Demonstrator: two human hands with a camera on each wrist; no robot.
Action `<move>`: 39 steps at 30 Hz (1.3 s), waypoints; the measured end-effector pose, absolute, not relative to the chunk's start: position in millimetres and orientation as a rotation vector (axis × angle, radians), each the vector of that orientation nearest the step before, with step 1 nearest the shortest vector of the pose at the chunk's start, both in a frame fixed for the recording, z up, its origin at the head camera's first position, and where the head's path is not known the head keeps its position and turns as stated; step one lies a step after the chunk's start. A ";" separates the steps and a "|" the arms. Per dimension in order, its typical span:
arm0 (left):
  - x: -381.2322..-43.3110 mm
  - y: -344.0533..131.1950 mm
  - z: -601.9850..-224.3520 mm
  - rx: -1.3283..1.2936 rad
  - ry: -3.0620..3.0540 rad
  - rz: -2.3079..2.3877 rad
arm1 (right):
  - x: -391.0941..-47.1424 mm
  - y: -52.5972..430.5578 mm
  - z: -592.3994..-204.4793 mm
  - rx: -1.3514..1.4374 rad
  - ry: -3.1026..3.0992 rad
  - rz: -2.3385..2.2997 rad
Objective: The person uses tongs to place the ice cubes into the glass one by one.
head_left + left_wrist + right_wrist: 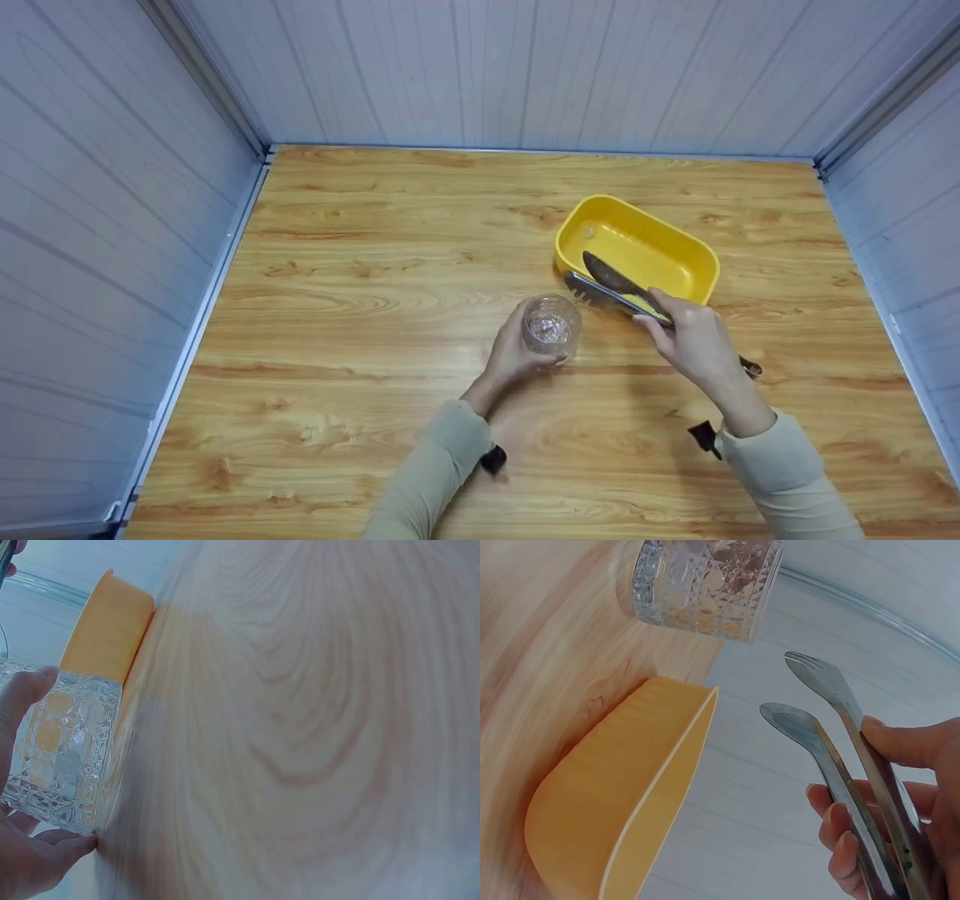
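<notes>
My left hand (517,349) grips a clear cut-pattern glass (551,322), thumb on one side and fingers on the other. In the left wrist view the glass (64,750) is low at the wooden tabletop. Metal serving tongs (855,772) are in my right hand (697,337), held between thumb and fingers. One tong tip is forked, the other spoon-shaped; they stand apart with nothing between them. From the head view the tongs overlap the near rim of a yellow rectangular tub (686,240). A small clear piece (588,232) lies inside the tub, near its far left corner.
Pale panelled walls (487,75) close off the back and both sides of the wood-grain table (360,262). The tub stands right of the glass. Black camera mounts (493,459) show at both wrists.
</notes>
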State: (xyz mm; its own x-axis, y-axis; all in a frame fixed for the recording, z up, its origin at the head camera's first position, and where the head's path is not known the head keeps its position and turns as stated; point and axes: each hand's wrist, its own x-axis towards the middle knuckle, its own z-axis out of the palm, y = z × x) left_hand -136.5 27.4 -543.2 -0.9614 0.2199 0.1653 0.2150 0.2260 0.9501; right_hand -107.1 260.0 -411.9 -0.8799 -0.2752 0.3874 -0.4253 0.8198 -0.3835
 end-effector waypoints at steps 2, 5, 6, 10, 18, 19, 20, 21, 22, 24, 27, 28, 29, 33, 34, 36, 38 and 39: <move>-136.8 27.3 -544.0 0.450 2.456 1.905 | -109.1 262.0 -411.8 0.525 -2.691 0.678; -136.9 27.0 -544.4 0.447 2.460 1.889 | -112.7 264.3 -410.9 0.515 -2.701 0.671; -136.8 26.7 -544.3 0.442 2.460 1.882 | -114.3 265.2 -410.6 0.512 -2.705 0.663; -136.9 26.5 -544.2 0.418 2.467 1.859 | -121.4 268.8 -409.6 0.492 -2.719 0.631; -137.0 26.4 -543.7 0.403 2.474 1.846 | -136.4 276.5 -413.4 0.418 -2.762 0.596; -137.1 26.5 -543.7 0.401 2.472 1.846 | -138.4 277.3 -414.0 0.408 -2.766 0.594; -137.0 26.5 -543.5 0.400 2.471 1.849 | -140.5 278.1 -415.0 0.398 -2.774 0.590; -137.0 26.5 -543.4 0.399 2.471 1.852 | -142.6 279.0 -415.9 0.391 -2.777 0.585; -137.0 26.6 -543.4 0.397 2.470 1.854 | -144.8 279.9 -417.1 0.384 -2.781 0.577; -136.8 26.7 -543.5 0.399 2.460 1.867 | -148.6 281.9 -419.5 0.372 -2.789 0.558; -136.5 27.2 -543.5 0.404 2.449 1.883 | -154.1 284.7 -423.1 0.361 -2.801 0.520; -136.4 27.4 -543.4 0.406 2.448 1.884 | -155.9 285.5 -424.4 0.360 -2.804 0.507; -136.4 27.7 -543.3 0.407 2.449 1.883 | -157.6 286.3 -425.6 0.360 -2.805 0.494; -136.1 27.7 -543.1 0.383 2.487 1.829 | -164.9 288.5 -430.8 0.359 -2.803 0.444; -136.0 27.7 -543.1 0.377 2.492 1.820 | -166.7 288.9 -432.0 0.357 -2.804 0.433; -135.5 27.3 -543.0 0.366 2.499 1.806 | -170.5 289.3 -434.4 0.350 -2.808 0.407; -135.5 27.4 -542.8 0.364 2.493 1.810 | -174.2 289.2 -436.0 0.343 -2.819 0.380; -135.4 27.4 -542.7 0.362 2.490 1.815 | -176.0 289.0 -436.6 0.339 -2.827 0.368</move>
State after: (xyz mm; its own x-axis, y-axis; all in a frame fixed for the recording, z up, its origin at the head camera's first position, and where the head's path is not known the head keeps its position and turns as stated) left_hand -135.4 27.4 -542.7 -0.9720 0.2104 0.1050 0.1643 0.2886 0.9432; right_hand -176.0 289.0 -436.6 -0.9363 -0.1938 0.2929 -0.2623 0.9405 -0.2161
